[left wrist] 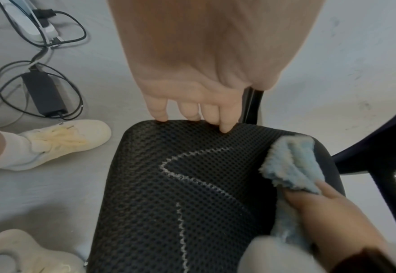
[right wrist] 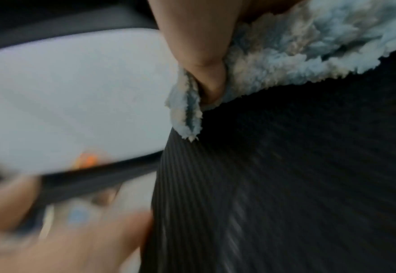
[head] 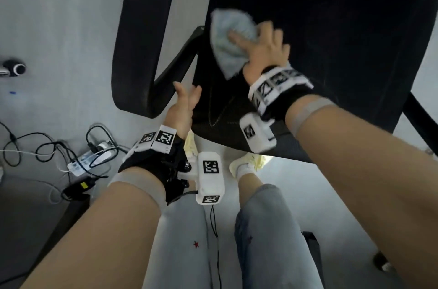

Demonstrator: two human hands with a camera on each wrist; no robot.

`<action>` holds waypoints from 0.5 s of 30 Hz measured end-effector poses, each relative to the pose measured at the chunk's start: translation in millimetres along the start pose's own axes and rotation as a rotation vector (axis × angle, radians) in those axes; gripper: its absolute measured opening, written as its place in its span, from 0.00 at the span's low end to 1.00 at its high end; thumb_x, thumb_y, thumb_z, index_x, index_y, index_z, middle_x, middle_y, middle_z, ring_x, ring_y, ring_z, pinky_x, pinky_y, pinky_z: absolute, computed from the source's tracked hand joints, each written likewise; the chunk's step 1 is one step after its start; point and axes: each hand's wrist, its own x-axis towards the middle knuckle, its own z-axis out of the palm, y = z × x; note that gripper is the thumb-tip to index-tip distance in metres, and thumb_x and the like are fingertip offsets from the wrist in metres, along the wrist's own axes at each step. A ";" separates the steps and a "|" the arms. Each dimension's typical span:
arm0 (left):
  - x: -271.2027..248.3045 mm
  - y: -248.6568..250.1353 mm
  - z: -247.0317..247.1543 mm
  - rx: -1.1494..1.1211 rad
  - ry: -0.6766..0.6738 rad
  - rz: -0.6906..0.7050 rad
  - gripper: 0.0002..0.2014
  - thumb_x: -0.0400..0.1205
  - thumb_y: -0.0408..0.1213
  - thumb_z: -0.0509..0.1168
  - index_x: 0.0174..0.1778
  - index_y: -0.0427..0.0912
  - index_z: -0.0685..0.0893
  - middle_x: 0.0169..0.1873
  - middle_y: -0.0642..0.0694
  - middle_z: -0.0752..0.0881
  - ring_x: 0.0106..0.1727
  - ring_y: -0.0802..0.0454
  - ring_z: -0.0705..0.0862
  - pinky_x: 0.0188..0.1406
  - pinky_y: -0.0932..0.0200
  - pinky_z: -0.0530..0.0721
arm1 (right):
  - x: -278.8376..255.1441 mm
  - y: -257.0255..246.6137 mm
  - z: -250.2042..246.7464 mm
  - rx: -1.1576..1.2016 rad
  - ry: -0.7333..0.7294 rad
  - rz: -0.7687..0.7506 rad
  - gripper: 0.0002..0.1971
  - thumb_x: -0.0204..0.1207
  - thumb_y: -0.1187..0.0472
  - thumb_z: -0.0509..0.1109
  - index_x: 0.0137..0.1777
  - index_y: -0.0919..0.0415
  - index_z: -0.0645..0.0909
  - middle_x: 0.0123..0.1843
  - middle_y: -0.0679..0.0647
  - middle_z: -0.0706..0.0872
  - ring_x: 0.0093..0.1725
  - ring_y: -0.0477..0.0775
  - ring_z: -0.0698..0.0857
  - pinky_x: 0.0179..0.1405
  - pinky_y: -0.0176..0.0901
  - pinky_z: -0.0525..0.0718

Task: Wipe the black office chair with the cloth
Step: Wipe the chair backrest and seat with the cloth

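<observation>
The black office chair's mesh seat point(head: 331, 28) fills the upper right of the head view, and its curved armrest point(head: 142, 28) runs down on the left. My right hand point(head: 263, 49) pinches a fluffy light-blue cloth point(head: 227, 35) and presses it on the seat's left side. In the right wrist view my thumb is tucked into a fold of the cloth point(right wrist: 285, 46). My left hand point(head: 184, 104) is at the seat's near left corner. Its straight fingertips point(left wrist: 224, 127) touch the seat's edge point(left wrist: 180, 184) and hold nothing. The cloth point(left wrist: 292, 166) lies near that corner.
On the grey floor at the left lie a power strip point(head: 87, 158), tangled cables and a black adapter point(head: 78, 188). My pale shoes point(head: 248, 163) stand just under the seat's front. Chair casters show at far left point(head: 14, 68) and lower right point(head: 381, 262).
</observation>
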 end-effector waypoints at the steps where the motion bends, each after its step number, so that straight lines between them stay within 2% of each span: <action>1: 1.2 0.2 -0.1 -0.022 0.002 -0.006 0.41 0.73 0.72 0.31 0.76 0.56 0.67 0.79 0.57 0.65 0.81 0.56 0.61 0.81 0.55 0.54 | 9.7 -0.2 -3.9 0.034 0.033 0.067 0.27 0.77 0.56 0.59 0.72 0.30 0.61 0.72 0.57 0.65 0.68 0.64 0.66 0.65 0.56 0.67; 4: 1.8 3.8 -0.8 -0.066 -0.024 -0.030 0.39 0.77 0.67 0.29 0.78 0.53 0.64 0.79 0.58 0.64 0.81 0.57 0.60 0.81 0.54 0.50 | 2.6 -8.6 -7.9 0.008 -0.010 0.094 0.31 0.75 0.62 0.60 0.74 0.34 0.60 0.74 0.59 0.63 0.69 0.66 0.65 0.67 0.58 0.68; 6: 0.8 6.2 -0.9 -0.091 -0.043 -0.045 0.39 0.77 0.68 0.29 0.79 0.54 0.62 0.80 0.58 0.63 0.82 0.56 0.58 0.82 0.51 0.49 | -26.7 -14.5 0.7 -0.028 -0.122 -0.019 0.28 0.77 0.59 0.59 0.75 0.36 0.60 0.75 0.60 0.62 0.70 0.67 0.63 0.68 0.61 0.67; 7: -0.3 6.9 0.2 -0.091 -0.048 -0.044 0.38 0.77 0.68 0.29 0.79 0.56 0.61 0.80 0.57 0.63 0.82 0.56 0.58 0.81 0.53 0.52 | -42.8 -15.5 6.9 -0.086 -0.158 -0.121 0.28 0.77 0.58 0.59 0.74 0.35 0.59 0.75 0.60 0.62 0.71 0.66 0.62 0.68 0.61 0.66; 8: -2.2 8.0 1.6 -0.081 -0.047 -0.039 0.37 0.77 0.68 0.28 0.79 0.57 0.60 0.80 0.56 0.63 0.80 0.58 0.62 0.76 0.57 0.59 | -55.2 -13.9 12.3 -0.155 -0.192 -0.232 0.28 0.77 0.57 0.59 0.74 0.32 0.59 0.74 0.59 0.62 0.71 0.65 0.62 0.68 0.61 0.65; 9: -5.2 9.2 3.7 -0.073 -0.040 -0.031 0.36 0.78 0.67 0.28 0.78 0.58 0.60 0.80 0.55 0.63 0.74 0.62 0.69 0.66 0.61 0.65 | -60.1 -8.3 17.2 -0.202 -0.220 -0.307 0.28 0.77 0.57 0.59 0.73 0.31 0.58 0.74 0.58 0.62 0.72 0.65 0.62 0.68 0.61 0.65; 10: -7.8 9.4 5.9 -0.079 -0.033 -0.018 0.36 0.78 0.66 0.27 0.78 0.58 0.60 0.80 0.53 0.63 0.68 0.66 0.74 0.59 0.63 0.68 | -57.8 -1.8 17.0 -0.210 -0.227 -0.318 0.29 0.77 0.57 0.60 0.73 0.30 0.58 0.74 0.57 0.62 0.71 0.65 0.62 0.68 0.61 0.64; 11: -8.9 8.6 7.3 -0.099 -0.023 -0.003 0.35 0.79 0.64 0.27 0.79 0.57 0.60 0.80 0.52 0.62 0.69 0.65 0.74 0.61 0.62 0.68 | -50.8 4.2 14.9 -0.187 -0.217 -0.276 0.29 0.76 0.57 0.61 0.73 0.30 0.60 0.73 0.58 0.63 0.71 0.65 0.62 0.69 0.61 0.65; 12: -9.4 7.7 8.1 -0.125 -0.012 0.013 0.35 0.80 0.63 0.28 0.80 0.55 0.58 0.81 0.52 0.60 0.76 0.61 0.68 0.70 0.58 0.64 | -43.2 7.0 10.4 -0.128 -0.188 -0.203 0.29 0.75 0.57 0.61 0.72 0.30 0.61 0.73 0.58 0.63 0.70 0.66 0.63 0.69 0.62 0.65; 13: -9.1 7.2 7.7 -0.155 -0.005 0.024 0.34 0.80 0.62 0.28 0.80 0.54 0.56 0.82 0.53 0.57 0.81 0.57 0.59 0.77 0.53 0.56 | -35.3 8.2 7.4 -0.067 -0.145 -0.120 0.28 0.75 0.57 0.62 0.72 0.31 0.61 0.73 0.59 0.63 0.69 0.66 0.64 0.69 0.61 0.65; 14: -8.6 7.3 7.3 -0.181 -0.005 0.027 0.34 0.81 0.62 0.28 0.81 0.53 0.54 0.82 0.53 0.55 0.83 0.54 0.53 0.79 0.51 0.51 | -30.6 6.5 5.2 -0.027 -0.113 -0.056 0.28 0.75 0.56 0.61 0.72 0.31 0.61 0.73 0.59 0.63 0.69 0.66 0.64 0.69 0.61 0.66; 15: -8.3 8.2 7.0 -0.191 -0.006 0.034 0.34 0.81 0.62 0.28 0.81 0.53 0.52 0.83 0.53 0.54 0.83 0.54 0.51 0.79 0.51 0.50 | -28.9 2.6 5.2 -0.021 -0.107 -0.024 0.28 0.75 0.56 0.61 0.72 0.31 0.61 0.73 0.59 0.63 0.69 0.65 0.64 0.70 0.60 0.66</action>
